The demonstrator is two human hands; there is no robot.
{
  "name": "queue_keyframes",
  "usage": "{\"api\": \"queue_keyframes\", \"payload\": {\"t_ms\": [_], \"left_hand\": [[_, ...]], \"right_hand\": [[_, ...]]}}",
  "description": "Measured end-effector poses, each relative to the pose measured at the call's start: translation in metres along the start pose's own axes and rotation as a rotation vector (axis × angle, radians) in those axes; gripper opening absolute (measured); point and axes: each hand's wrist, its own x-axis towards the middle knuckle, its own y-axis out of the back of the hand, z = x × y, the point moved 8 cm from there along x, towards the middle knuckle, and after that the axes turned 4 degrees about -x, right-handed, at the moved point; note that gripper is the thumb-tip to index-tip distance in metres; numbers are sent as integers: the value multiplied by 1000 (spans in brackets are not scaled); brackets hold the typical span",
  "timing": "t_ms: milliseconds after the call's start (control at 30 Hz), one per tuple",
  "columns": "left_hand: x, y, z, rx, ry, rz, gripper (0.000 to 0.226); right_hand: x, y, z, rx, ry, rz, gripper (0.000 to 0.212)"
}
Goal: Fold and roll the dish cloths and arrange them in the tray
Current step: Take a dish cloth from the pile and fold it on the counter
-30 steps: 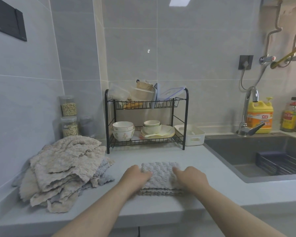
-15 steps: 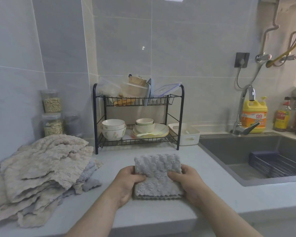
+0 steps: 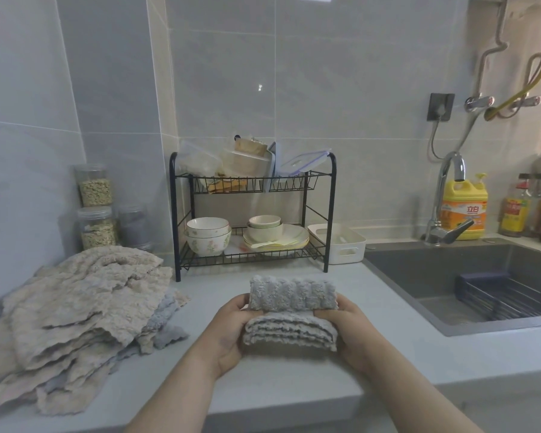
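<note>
Centrally, left hand (image 3: pixel 231 331) and right hand (image 3: pixel 350 331) grip grey dish cloth (image 3: pixel 291 314) half-rolled, fingertips hidden beneath, white tray (image 3: pixel 341 245) partly behind rack (image 3: pixel 253 214)

Two bare arms are seen in the lower part of the frame. The left forearm (image 3: pixel 175 398) is shown at the bottom, left of the middle, and the right forearm (image 3: pixel 419 398) at the bottom right. Each is ended by a bare hand: the left hand (image 3: pixel 228 335) and the right hand (image 3: pixel 350 332). The fingertips are mostly hidden.
</note>
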Motion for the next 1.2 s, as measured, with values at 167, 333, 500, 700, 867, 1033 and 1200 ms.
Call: {"api": "queue_keyframes", "payload": {"t_ms": [167, 333, 500, 700, 867, 1033, 1200], "left_hand": [[-5, -4, 3, 2, 0, 22, 42], [-4, 1, 0, -18, -49, 63, 19], [-4, 5, 4, 507, -314, 178, 61], [-4, -5, -5, 573, -190, 78, 95], [-4, 2, 1, 611, -241, 149, 68], [-6, 11, 4, 189, -146, 140, 41], [-9, -1, -2, 280, -120, 45, 39]], "right_hand": [[1, 1, -2, 28, 3, 6, 37], [-1, 0, 2, 96, -11, 9, 22], [-8, 3, -11, -583, 253, 178, 37], [-6, -6, -2, -928, 147, 105, 74], [-7, -2, -4, -825, 143, 150, 62], [-11, 10, -5, -366, 90, 190, 47], [-10, 19, -4, -334, 89, 268, 41]]}}
